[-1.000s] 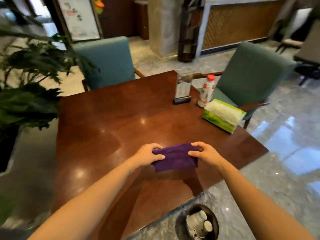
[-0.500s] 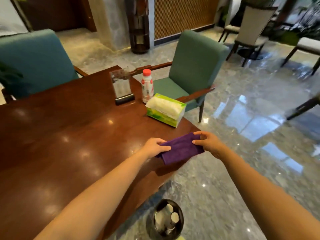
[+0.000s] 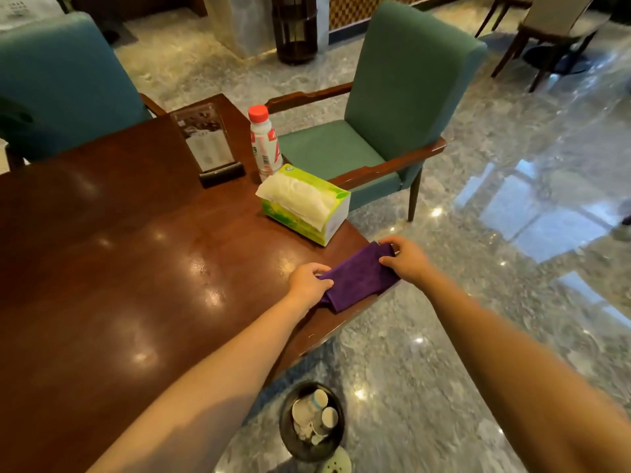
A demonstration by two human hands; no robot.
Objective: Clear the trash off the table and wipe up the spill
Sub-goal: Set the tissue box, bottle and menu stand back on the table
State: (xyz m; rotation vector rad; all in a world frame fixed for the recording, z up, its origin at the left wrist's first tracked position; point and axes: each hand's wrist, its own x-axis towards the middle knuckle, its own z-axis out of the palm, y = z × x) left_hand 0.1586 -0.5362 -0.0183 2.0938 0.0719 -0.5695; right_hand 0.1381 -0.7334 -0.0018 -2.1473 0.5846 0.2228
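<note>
head view: a folded purple cloth (image 3: 358,279) lies on the desk (image 3: 136,268) at its corner, just right of frame centre. the left hand (image 3: 307,279) pinches the cloth's lower left end, thumb on top. the right hand (image 3: 406,259) pinches its upper right end at the desk edge. above them stand a green tissue box (image 3: 304,204) and a red-capped bottle (image 3: 263,145). a bin (image 3: 293,438) holding cups sits on the floor, bottom centre.

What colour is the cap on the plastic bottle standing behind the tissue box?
Red. The small white plastic bottle has a red screw cap, clearest in the head view.
</note>
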